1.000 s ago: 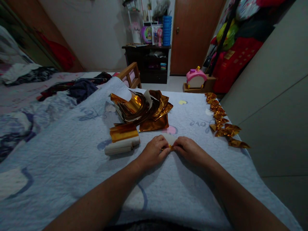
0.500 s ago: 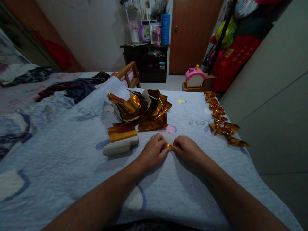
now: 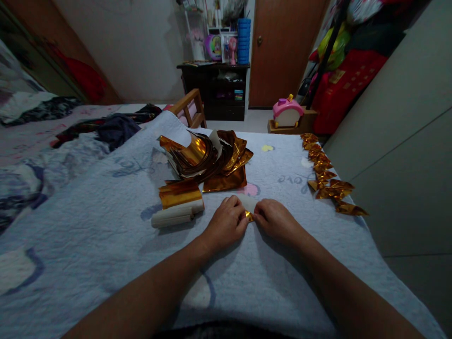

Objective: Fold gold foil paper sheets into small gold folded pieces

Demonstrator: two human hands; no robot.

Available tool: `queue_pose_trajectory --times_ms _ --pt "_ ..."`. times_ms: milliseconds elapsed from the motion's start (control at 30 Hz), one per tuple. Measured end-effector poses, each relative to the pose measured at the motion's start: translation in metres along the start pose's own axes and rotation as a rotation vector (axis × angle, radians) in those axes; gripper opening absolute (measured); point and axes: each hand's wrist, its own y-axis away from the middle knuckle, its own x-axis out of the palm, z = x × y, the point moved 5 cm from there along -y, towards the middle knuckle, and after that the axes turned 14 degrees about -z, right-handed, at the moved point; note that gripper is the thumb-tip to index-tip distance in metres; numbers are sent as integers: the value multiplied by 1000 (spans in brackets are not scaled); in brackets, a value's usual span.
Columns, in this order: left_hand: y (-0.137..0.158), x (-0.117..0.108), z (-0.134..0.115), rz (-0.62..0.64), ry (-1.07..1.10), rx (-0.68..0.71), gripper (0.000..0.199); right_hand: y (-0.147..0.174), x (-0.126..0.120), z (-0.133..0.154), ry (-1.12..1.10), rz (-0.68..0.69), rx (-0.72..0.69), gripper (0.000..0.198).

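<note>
Left hand (image 3: 228,220) and right hand (image 3: 274,219) pinch the near edge of a gold-and-white sheet (image 3: 249,202) on a pale blue quilt (image 3: 282,287), fingertips close together and a sliver of gold showing between them. The step appears to be the turning of that edge; the next move likely calls for both hands to keep the turn tight and even. Beyond lies a fanned stack of gold sheets (image 3: 197,153), with a pale roll (image 3: 173,215) nearer at left and folded gold pieces (image 3: 321,168) lining the right side.
</note>
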Motion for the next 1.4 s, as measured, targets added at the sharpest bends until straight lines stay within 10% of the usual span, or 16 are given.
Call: queue_pose_trajectory --times_ms 1400 --pt "1 4 7 34 -39 -66 11 -1 -3 8 167 0 10 20"
